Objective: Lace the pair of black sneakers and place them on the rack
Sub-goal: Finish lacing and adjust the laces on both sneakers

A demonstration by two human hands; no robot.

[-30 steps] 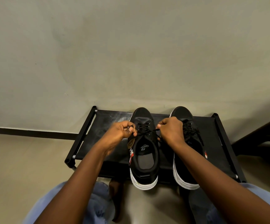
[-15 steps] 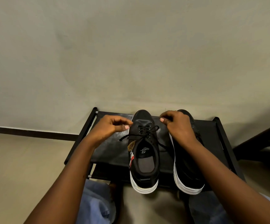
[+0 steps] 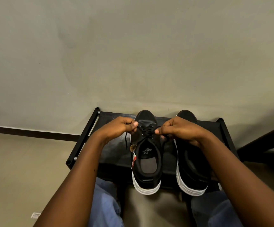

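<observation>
I see both black sneakers on the black rack (image 3: 111, 149), toes toward the wall at 12 o'clock. My left hand (image 3: 118, 128) pinches one end of the lace (image 3: 147, 130) at 9 o'clock of the left sneaker (image 3: 147, 153); my right hand (image 3: 179, 130) pinches the other end at 3 o'clock, over the right sneaker (image 3: 192, 169). The sneakers' heels overhang the rack's near edge.

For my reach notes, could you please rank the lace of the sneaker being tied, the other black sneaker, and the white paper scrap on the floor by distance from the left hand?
1. Black lace, pinched in left hand.
2. Other black sneaker, on the right.
3. White paper scrap, floor, near left.
</observation>
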